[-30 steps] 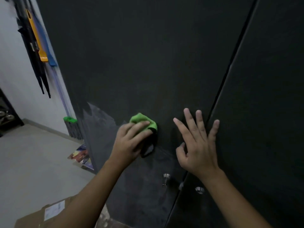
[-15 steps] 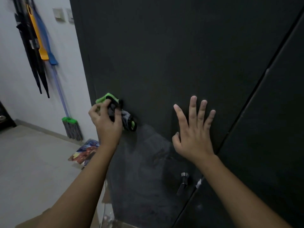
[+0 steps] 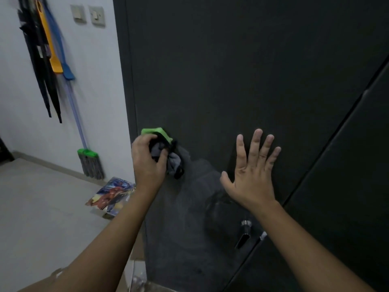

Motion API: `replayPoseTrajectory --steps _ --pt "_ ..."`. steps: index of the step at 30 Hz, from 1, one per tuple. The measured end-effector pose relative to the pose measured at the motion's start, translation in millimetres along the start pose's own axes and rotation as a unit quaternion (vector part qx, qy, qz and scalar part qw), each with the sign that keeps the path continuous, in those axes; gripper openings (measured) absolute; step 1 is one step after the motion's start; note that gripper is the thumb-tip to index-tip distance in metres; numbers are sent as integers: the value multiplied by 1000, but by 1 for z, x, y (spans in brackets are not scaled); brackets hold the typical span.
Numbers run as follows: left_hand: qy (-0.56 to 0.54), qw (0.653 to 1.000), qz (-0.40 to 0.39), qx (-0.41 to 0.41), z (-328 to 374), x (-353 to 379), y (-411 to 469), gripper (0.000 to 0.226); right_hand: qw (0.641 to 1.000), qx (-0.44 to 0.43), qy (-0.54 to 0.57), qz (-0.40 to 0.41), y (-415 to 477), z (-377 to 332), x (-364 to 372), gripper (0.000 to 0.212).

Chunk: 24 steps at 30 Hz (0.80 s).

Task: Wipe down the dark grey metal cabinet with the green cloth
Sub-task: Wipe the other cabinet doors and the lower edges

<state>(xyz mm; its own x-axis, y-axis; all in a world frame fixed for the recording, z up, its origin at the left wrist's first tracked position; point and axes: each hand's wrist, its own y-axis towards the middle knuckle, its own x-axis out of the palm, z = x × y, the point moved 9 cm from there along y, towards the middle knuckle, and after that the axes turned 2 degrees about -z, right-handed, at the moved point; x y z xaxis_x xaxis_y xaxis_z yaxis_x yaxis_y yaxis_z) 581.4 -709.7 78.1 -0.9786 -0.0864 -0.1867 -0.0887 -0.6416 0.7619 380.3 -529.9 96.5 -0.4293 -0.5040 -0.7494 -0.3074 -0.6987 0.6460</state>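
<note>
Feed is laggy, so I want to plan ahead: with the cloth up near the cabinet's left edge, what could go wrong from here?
1. The green cloth is bunched in the left hand, so little of it may meet the cabinet, leaving streaks.
2. The cloth sits at the cabinet's left edge; a stroke could slip off it.
3. The right hand lies flat on the cabinet and may leave prints.

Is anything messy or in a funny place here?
Yes. A colourful printed item lies on the floor by the cabinet corner. The cabinet door also shows a paler, streaky patch below the green cloth, unlike the dark metal above.
</note>
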Motion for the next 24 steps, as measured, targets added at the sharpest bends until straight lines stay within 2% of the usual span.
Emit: replayPoseTrajectory --steps 4,7,11,16,18,21,23,24 --pt "-34 995 62 -75 -5 -10 12 55 1000 -4 6 4 -1 3 -2 105" --pt "4 992 74 -98 5 2 -2 49 999 -3 36 0 -4 7 -4 100" --pt "16 994 71 -81 24 18 -17 45 998 -5 59 4 -6 14 -8 92" --pt "23 997 71 9 56 43 -42 40 997 -36 73 13 -9 19 -15 88" --pt "20 999 32 40 71 60 -59 40 996 -54 64 21 -12 20 -17 89" --pt "20 989 -86 121 85 94 -95 41 995 -79 48 37 -15 22 -21 86" --pt "52 972 -152 173 83 107 -117 38 993 -101 42 37 -14 22 -28 77" --pt "66 970 -156 174 76 105 -119 36 990 -123 48 39 -13 19 -34 68"
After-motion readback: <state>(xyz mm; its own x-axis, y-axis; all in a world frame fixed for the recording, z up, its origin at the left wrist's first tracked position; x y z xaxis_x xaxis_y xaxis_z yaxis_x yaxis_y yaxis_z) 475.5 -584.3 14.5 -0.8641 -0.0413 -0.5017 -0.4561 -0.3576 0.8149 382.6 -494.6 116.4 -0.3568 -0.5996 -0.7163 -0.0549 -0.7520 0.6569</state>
